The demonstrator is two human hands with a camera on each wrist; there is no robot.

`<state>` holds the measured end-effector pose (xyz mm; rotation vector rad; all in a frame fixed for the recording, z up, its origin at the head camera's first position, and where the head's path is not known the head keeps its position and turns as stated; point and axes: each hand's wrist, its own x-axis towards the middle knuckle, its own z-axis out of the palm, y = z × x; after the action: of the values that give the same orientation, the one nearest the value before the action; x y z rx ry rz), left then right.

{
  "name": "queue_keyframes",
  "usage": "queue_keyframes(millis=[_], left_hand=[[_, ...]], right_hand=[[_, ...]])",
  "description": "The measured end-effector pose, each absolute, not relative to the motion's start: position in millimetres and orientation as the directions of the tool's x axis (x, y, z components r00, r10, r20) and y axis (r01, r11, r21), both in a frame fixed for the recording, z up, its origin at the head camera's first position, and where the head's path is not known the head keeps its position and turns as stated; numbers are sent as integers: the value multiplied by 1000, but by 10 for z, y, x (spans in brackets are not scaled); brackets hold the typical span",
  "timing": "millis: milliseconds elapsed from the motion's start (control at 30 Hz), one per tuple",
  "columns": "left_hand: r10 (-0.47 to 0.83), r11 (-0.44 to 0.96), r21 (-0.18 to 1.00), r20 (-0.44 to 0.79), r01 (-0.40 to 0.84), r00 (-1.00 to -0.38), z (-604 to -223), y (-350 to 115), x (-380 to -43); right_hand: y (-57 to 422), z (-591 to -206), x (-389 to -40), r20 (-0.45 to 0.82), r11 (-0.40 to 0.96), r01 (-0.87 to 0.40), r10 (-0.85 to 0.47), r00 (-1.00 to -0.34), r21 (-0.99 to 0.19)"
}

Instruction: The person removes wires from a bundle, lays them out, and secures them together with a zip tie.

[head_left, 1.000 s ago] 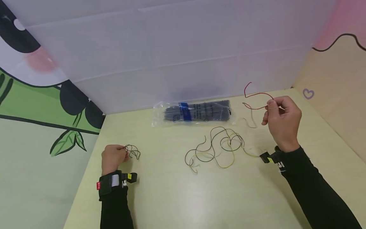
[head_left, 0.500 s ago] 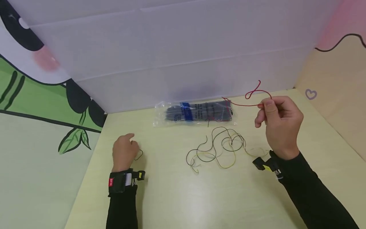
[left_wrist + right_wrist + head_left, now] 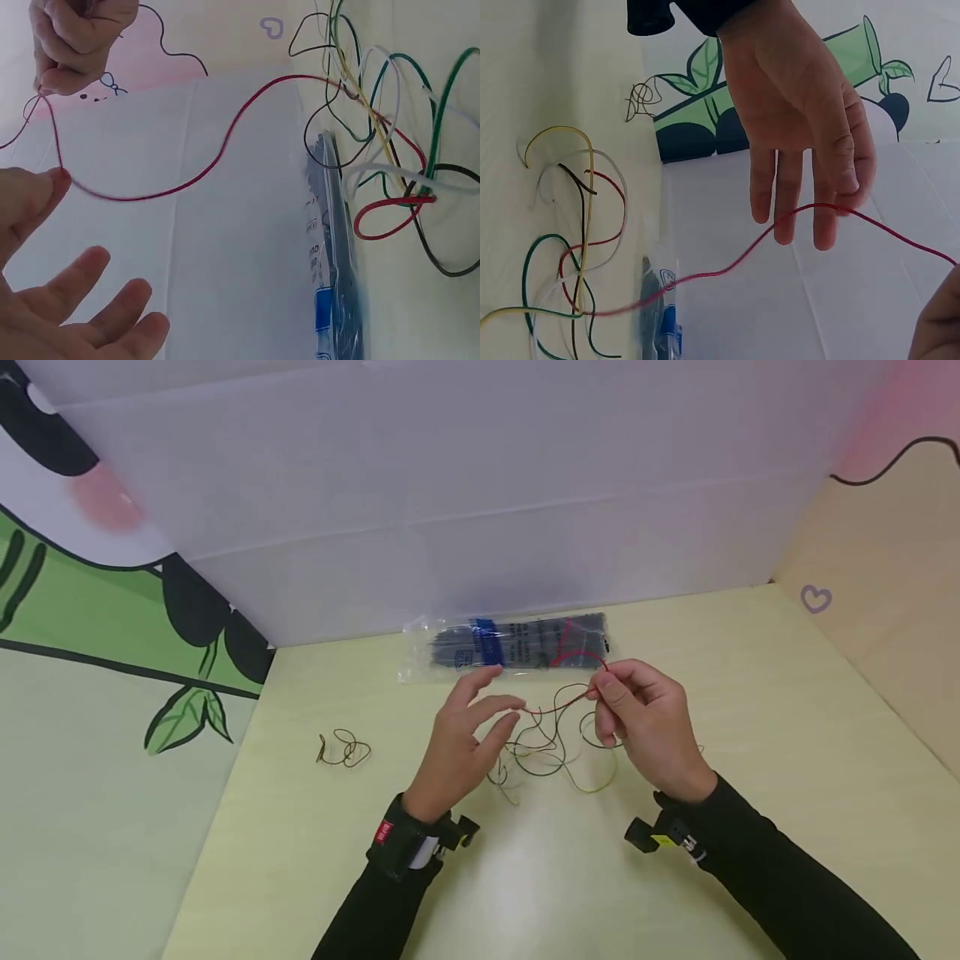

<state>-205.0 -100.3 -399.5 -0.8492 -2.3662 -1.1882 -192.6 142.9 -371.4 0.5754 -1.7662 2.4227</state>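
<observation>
My right hand pinches a red wire between thumb and forefinger, above the table. To its left, my left hand has thumb and forefinger tips together at the same wire, with the other fingers spread. In the left wrist view the red wire bends at those tips and runs in a long curve towards the tabletop. Below both hands lies a loose tangle of wires, dark, green, yellow and white; the right hand hides part of it. A small dark coil of wire rests at the left.
A clear plastic packet of dark strips with a blue band lies along the back, against the white wall panel. Printed panels also stand at the sides of the pale table.
My left hand has let go of the dark coil at the left and come right to the red wire. My right hand has moved left and nearer with the red wire.
</observation>
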Motion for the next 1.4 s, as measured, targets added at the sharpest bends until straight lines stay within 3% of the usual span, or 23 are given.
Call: queue_keyframes(millis=[167,300,467,633,900,1100,1300,1400], left_hand=[[352,383,701,491,602,-797,-4012,-942,-2023],[350,427,679,484,597,-802,-4002,-846,-2014],[271,497,606,572,621,-775,-4020,-899,-2055],[210,405,687,572,603,-793,-4002,-980,-2060],[328,468,556,613,687,-719,-3961,-812,-2025],[306,446,578,620,684,-723,-3937,-842,-2039],[374,457,620,516,638,-770,-3957,-931,-2055],[366,490,617,496,616,-787,-3991,-1013,-2108]], right_hand=[[1490,-3774,-1937,301,-418,-200,-191,-934,-886],[1489,-3759,-1935,295,-462,-155,-248,-923,-873],[1437,-3734,-1898,403,-521,-249,-206,-892,-817],[1486,-3703,-1909,508,-615,-331,-134,-851,-716],[1417,-3691,-1859,465,-571,-269,-230,-855,-776],[1393,-3682,-1854,508,-611,-292,-212,-835,-736],[1502,-3752,-1919,440,-551,-315,-108,-892,-773],[1672,-3784,-1969,384,-600,-284,-41,-923,-747]])
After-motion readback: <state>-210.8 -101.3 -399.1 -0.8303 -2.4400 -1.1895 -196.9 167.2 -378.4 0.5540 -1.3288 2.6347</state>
